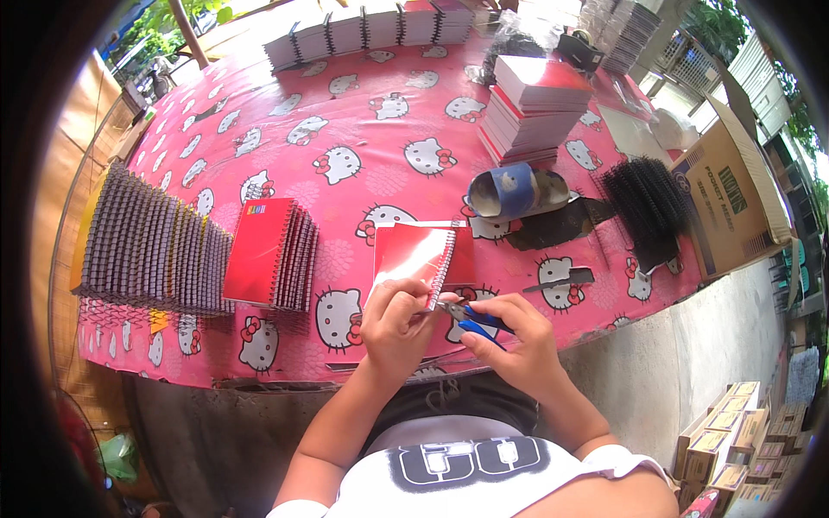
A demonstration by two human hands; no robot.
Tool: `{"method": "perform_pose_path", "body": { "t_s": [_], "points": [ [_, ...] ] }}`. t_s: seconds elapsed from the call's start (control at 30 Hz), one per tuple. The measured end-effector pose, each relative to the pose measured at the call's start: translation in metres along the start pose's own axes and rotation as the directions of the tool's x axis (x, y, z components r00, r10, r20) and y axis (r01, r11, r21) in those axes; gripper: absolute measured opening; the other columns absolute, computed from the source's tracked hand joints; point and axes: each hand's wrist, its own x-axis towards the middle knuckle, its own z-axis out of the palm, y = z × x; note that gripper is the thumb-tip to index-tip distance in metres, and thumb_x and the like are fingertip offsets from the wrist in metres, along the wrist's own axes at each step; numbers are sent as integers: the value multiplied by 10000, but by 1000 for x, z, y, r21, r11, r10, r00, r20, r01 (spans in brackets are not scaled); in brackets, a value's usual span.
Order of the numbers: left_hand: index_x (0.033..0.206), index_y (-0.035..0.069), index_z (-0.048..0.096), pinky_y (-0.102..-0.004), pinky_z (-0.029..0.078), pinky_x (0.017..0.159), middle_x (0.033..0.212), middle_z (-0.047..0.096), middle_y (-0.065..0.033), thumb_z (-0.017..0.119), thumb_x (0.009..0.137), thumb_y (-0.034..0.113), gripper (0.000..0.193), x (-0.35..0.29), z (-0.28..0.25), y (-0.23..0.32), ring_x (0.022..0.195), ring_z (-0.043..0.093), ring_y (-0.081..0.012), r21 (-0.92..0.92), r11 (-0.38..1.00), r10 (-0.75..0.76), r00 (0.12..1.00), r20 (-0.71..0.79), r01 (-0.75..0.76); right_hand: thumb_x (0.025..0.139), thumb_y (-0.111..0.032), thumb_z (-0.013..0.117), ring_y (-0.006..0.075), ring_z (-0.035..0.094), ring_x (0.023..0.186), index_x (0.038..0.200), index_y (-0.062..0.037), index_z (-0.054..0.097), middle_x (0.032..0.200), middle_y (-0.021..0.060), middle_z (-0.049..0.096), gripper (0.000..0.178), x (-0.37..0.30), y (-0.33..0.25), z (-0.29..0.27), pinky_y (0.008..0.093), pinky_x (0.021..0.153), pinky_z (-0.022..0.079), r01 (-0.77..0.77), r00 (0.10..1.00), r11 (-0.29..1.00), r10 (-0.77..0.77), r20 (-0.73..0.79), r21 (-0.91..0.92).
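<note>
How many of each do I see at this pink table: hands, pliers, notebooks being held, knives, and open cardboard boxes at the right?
Hands: 2 (left hand, right hand)
Blue-handled pliers: 1
Held red spiral notebook: 1
Knife: 1
Open cardboard box: 1
Total: 6

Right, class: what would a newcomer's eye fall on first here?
The bright pink, cat-patterned tablecloth dominates the middle. Near its front edge, the left hand holds a red spiral notebook while the right hand grips blue-handled pliers. An open cardboard box sits at the right.
</note>
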Motion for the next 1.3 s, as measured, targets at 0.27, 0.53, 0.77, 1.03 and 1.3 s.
{"method": "perform_pose_path", "body": {
  "t_s": [0.27,0.53,0.77,1.03,1.3],
  "points": [
    [679,24,558,-297,464,504,787,626,-91,849,607,-21,303,8,0,13,647,585,-193,12,999,-48,999,-26,48,805,-204,753,205,623,880,1084,6,634,987,118,630,369,-2,5,9,308,740,504,-77,997,987,75,20,143],
    [712,27,573,-289,454,511,794,630,-104,845,626,-14,288,7,-4,8,644,589,-198,-8,990,141,990,-9,-141,941,-253,612,133,630,734,1112,53,607,937,123,656,351,4,16,-11,259,650,520,-743,667,108,209,715,661],
    [666,104,423,-229,501,711,798,616,-32,716,840,66,343,71,-94,21,734,596,-116,-195,976,-193,807,-558,98,820,-177,721,285,611,930,1118,10,600,1025,146,624,372,12,45,-44,355,815,484,-119,960,970,57,-274,-213],
    [625,102,324,-188,380,549,904,702,-60,664,918,226,466,43,-170,-63,618,455,-28,70,861,-372,717,-589,505,746,-200,755,371,542,1066,1105,21,594,1092,193,589,451,7,81,-37,440,947,420,-41,987,802,-59,-147,-596],
    [985,13,589,-241,518,816,1024,686,-99,698,867,100,183,31,-174,-80,938,644,-143,-142,846,-500,675,-542,513,752,-219,759,353,600,1005,940,18,657,1051,197,631,319,71,99,-120,424,872,465,-172,895,823,-99,-434,-542]
  ]
}}
